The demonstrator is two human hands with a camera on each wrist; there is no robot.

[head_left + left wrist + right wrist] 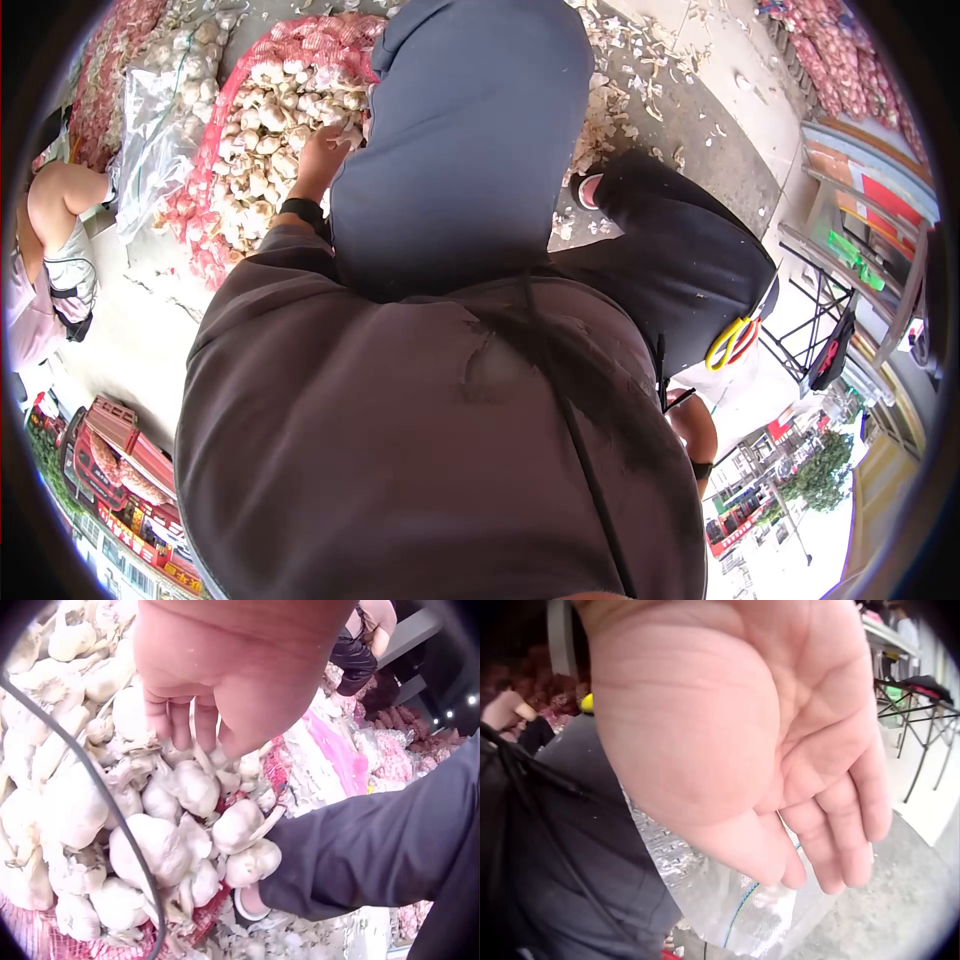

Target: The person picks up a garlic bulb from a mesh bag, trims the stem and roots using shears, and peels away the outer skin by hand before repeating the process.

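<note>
White garlic bulbs (262, 140) fill an opened red mesh sack (222, 150) on the ground at front left. My left hand (318, 165) reaches down over the bulbs beside my knee. In the left wrist view its loosely bent fingers hang with the tips right at a garlic bulb (196, 787) and its stem. The right hand (780, 742) is by my right side, its palm in view and fingers lightly bent, nothing in it. Below it in the right wrist view lies a clear plastic sheet (772, 926) with a blue-green cord.
Scissors (735, 342) with yellow and red handles are at my right thigh. Garlic skins (640, 75) litter the ground ahead. A clear plastic bag of garlic (165, 140) stands at left, near another seated person (60, 220). A black folding frame (815, 320) is at right.
</note>
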